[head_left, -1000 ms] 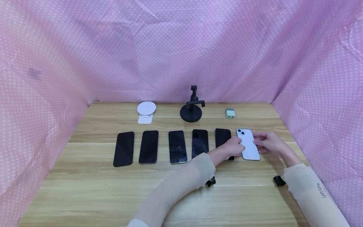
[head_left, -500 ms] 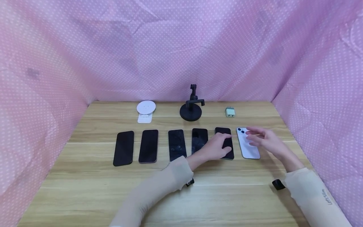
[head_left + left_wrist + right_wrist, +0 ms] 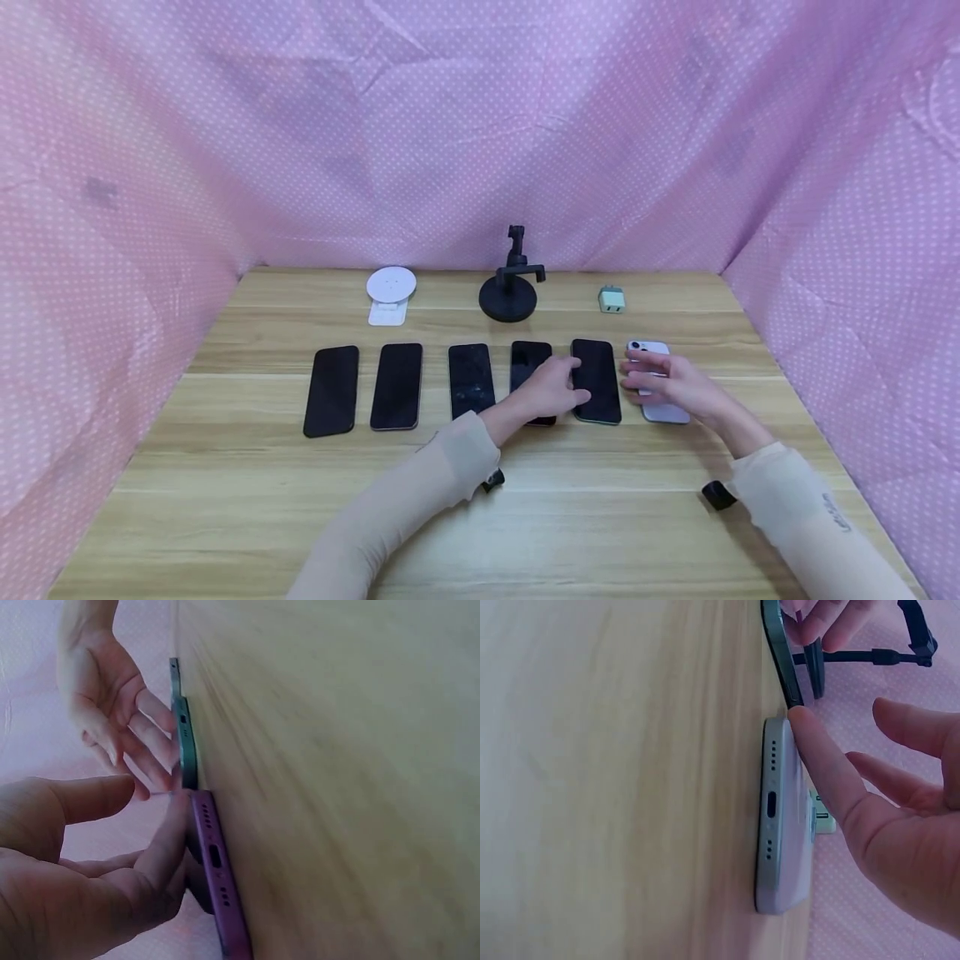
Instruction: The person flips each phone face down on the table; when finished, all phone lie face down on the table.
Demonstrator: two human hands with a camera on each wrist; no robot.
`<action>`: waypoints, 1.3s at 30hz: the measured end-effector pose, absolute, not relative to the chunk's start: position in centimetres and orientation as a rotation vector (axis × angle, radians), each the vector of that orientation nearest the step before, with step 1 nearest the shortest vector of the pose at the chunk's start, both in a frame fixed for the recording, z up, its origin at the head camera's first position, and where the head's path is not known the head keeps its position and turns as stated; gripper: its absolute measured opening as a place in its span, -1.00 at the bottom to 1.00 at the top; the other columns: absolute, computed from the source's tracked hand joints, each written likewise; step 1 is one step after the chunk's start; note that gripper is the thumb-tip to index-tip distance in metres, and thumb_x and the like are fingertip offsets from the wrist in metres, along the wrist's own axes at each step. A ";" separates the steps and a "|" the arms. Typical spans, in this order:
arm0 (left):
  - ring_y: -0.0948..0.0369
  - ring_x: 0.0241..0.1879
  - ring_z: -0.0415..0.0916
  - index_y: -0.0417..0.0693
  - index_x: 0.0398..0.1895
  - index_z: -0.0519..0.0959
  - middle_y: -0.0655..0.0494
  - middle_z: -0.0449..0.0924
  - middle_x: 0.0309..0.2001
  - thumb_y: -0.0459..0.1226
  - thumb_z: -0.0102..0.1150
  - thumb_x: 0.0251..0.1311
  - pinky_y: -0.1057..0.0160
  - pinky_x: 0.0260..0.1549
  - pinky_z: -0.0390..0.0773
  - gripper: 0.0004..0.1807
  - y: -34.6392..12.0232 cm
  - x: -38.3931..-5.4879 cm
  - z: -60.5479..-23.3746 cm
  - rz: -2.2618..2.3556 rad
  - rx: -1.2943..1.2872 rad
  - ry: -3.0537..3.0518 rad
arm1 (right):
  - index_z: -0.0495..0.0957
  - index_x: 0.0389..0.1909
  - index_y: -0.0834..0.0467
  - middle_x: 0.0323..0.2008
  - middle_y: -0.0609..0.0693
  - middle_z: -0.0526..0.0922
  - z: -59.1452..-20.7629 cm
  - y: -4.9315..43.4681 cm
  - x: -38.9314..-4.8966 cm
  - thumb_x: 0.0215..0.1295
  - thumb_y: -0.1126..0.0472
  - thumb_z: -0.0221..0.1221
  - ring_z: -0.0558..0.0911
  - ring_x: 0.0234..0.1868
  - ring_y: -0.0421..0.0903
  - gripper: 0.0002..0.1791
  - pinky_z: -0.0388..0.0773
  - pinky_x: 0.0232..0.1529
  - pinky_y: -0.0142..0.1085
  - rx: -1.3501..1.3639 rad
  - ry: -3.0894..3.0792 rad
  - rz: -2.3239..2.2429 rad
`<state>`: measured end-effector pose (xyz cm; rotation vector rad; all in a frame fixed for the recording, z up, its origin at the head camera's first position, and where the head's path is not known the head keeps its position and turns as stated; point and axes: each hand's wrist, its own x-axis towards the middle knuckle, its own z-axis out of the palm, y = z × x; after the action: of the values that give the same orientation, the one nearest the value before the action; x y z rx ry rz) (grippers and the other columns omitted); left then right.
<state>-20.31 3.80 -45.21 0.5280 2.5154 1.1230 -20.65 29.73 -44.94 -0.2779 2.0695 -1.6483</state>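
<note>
Six smartphones lie in a row on the wooden table. At the right end is a white phone (image 3: pixel 663 412), back up with its cameras showing. My right hand (image 3: pixel 671 385) hovers over it, fingers extended to the left and holding nothing. Left of it lies a dark-screened phone (image 3: pixel 597 383) with a green edge, seen also in the left wrist view. My left hand (image 3: pixel 546 388) is over the fourth phone (image 3: pixel 527 358), its thumb and fingers apart and reaching to the green-edged phone's left side. Whether the fingertips touch it, I cannot tell. The fourth phone's purple edge (image 3: pixel 217 862) shows in the left wrist view.
Three more dark-screened phones, the nearest of them a smudged phone (image 3: pixel 471 379), lie to the left. Behind the row stand a white round stand (image 3: pixel 391 286), a black phone holder (image 3: pixel 508 297) and a green plug adapter (image 3: pixel 611 299). Pink dotted cloth (image 3: pixel 480 133) surrounds the table.
Both hands have let go of the white phone, which stays face down at the right end. My left hand has moved left; my right hand has shifted left over the white phone.
</note>
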 end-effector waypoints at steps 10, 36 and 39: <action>0.15 0.37 0.32 -0.17 0.41 0.44 -0.05 0.46 0.35 -0.26 0.35 0.30 0.26 0.31 0.37 -0.38 4.7 -21.3 -45.2 0.924 0.462 2.655 | -0.06 0.50 0.53 0.44 0.55 0.09 -45.5 28.6 -20.9 0.57 0.39 -0.02 0.60 0.05 -0.10 -0.35 0.65 0.05 -0.09 -0.197 2.017 -1.656; 0.16 0.32 0.40 -0.14 0.39 0.47 0.00 0.48 0.33 -0.34 0.35 0.26 0.24 0.22 0.48 -0.39 5.6 -21.0 -45.2 0.916 0.366 2.688 | -0.06 0.51 0.52 0.43 0.52 0.14 -45.6 28.8 -21.1 0.60 0.30 -0.03 0.60 0.00 -0.08 -0.34 0.66 0.04 -0.09 -0.124 1.963 -1.669; 0.15 0.31 0.41 -0.16 0.38 0.48 -0.01 0.49 0.32 -0.36 0.35 0.24 0.25 0.20 0.50 -0.40 5.5 -20.9 -45.1 0.933 0.364 2.687 | -0.08 0.52 0.51 0.44 0.52 0.13 -45.8 28.8 -21.2 0.60 0.27 -0.03 0.59 0.01 -0.08 -0.32 0.66 0.04 -0.10 -0.130 1.959 -1.666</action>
<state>-20.91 5.48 -45.15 0.3641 2.6866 0.9330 -21.23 28.80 -45.77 -0.1296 1.9595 -1.6662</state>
